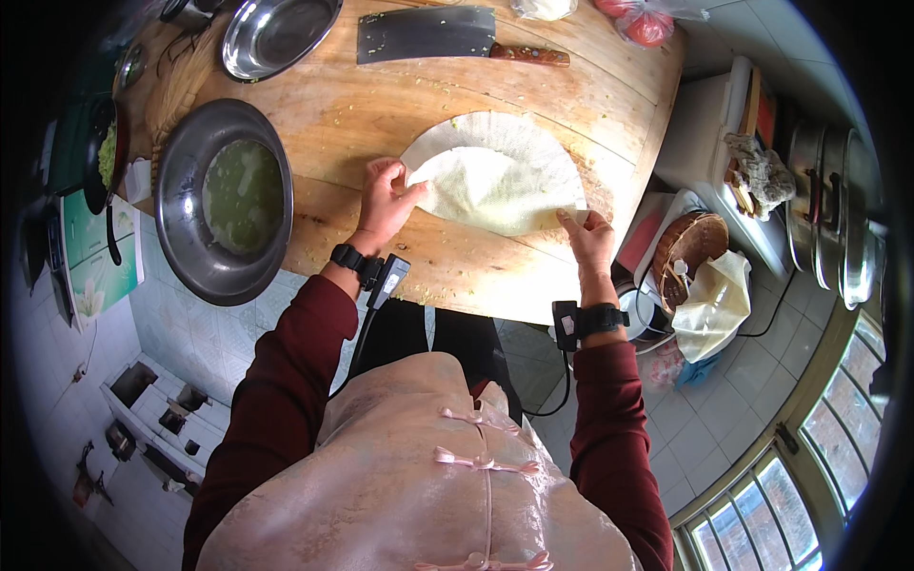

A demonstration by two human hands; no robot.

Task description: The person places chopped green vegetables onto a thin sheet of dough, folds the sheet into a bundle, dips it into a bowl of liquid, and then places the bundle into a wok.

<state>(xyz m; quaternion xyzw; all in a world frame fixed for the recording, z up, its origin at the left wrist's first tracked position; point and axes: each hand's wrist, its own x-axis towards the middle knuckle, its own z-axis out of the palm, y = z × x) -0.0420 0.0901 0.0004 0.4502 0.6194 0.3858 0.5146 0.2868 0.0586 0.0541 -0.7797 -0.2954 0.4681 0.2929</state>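
A round, pale woven cloth (493,182) lies on the wooden board (335,250) in front of me, partly folded over on the side nearest my body. My left hand (389,196) pinches its left edge between thumb and fingers. At the right edge, my right hand (587,232) grips the cloth the same way. The cloth looks damp and bears small green specks. To the left of my left hand stands a deep metal basin (171,207) with cloudy green liquid inside.
A cleaver (428,34) lies beyond the cloth, beside a shiny metal bowl (278,36). A straw brush (187,78) and a pan (107,153) of chopped greens are at left. Tied plastic bags (646,25) sit far right, above a wicker basket (692,250) and stacked metal steamers (828,207).
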